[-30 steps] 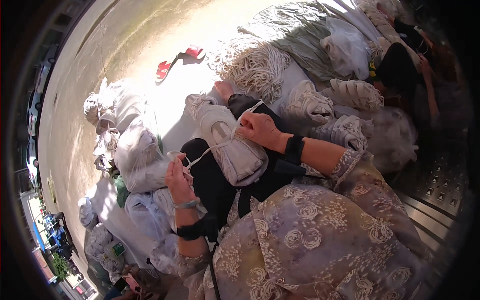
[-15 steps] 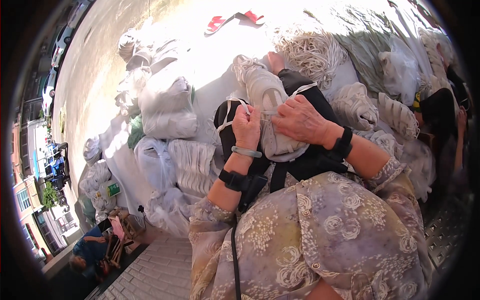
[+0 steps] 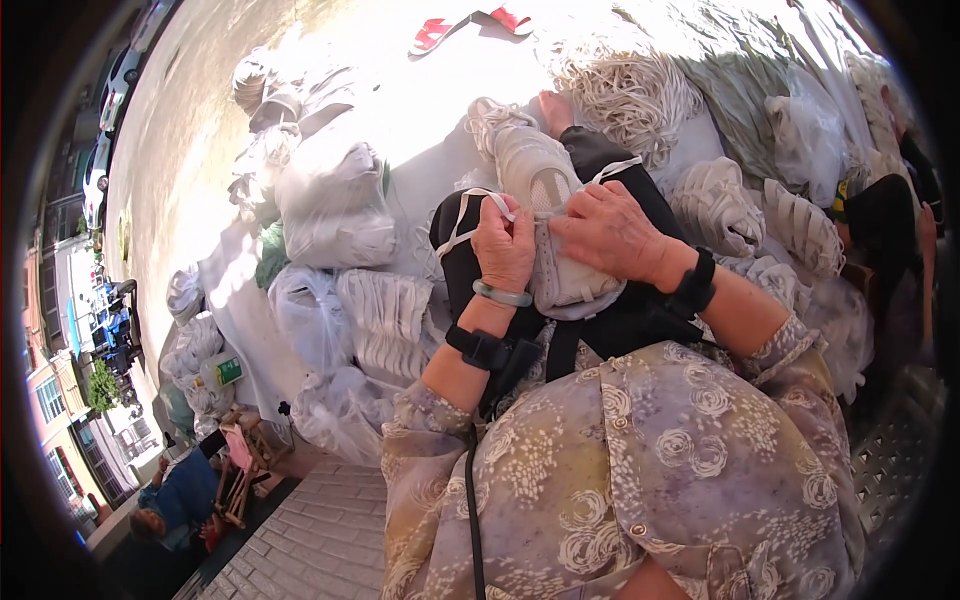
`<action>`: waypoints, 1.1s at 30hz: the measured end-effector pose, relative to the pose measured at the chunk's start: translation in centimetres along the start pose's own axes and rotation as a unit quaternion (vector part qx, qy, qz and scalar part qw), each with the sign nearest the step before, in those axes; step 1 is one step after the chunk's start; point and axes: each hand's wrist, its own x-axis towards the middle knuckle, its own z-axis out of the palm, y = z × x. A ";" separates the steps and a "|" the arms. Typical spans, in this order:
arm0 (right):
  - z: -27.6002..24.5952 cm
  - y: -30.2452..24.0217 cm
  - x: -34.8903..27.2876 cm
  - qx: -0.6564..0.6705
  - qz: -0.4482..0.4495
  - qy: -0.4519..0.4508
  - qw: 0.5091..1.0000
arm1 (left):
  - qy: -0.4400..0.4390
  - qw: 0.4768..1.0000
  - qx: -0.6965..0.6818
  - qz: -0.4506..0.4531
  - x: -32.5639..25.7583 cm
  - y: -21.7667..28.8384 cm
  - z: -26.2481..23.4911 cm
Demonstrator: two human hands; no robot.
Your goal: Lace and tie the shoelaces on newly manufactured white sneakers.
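A white shoe upper (image 3: 572,282) rests on my lap between my dark-trousered knees, its toe end toward my body. More pale uppers (image 3: 528,160) lie beyond it in a row. My left hand (image 3: 503,250) is closed at the left side of the upper, pinching a white shoelace (image 3: 457,218) that loops over my left knee. On the other side, my right hand (image 3: 622,238) has its fingertips pressed together at the eyelet edge. Another stretch of lace rises behind it across my right knee. Its fingers partly hide what they pinch, apparently lace.
A heap of loose white laces (image 3: 625,105) lies ahead to the right. Bundled uppers (image 3: 715,208) are beside my right knee. Plastic-wrapped bundles (image 3: 335,215) and stacked uppers (image 3: 385,308) stand at left. Red-and-white slippers (image 3: 433,36) lie ahead. Other people sit at far right and lower left.
My left hand has turned slightly and shifted a little right, with the lace now across its fingertips. My right fingers have moved slightly at the upper's edge. The view has shifted a little.
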 end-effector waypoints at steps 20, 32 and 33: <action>0.3 0.5 -0.7 0.070 0.077 0.005 0.995 | -0.045 0.987 0.138 -0.062 0.0 1.9 -0.9; 0.2 0.2 -0.8 0.043 0.080 0.015 0.996 | -0.216 0.956 0.191 0.056 -1.5 3.8 -1.5; 0.0 0.1 -0.8 0.041 0.082 0.015 0.996 | -0.232 0.950 0.205 0.046 -1.3 4.2 -1.6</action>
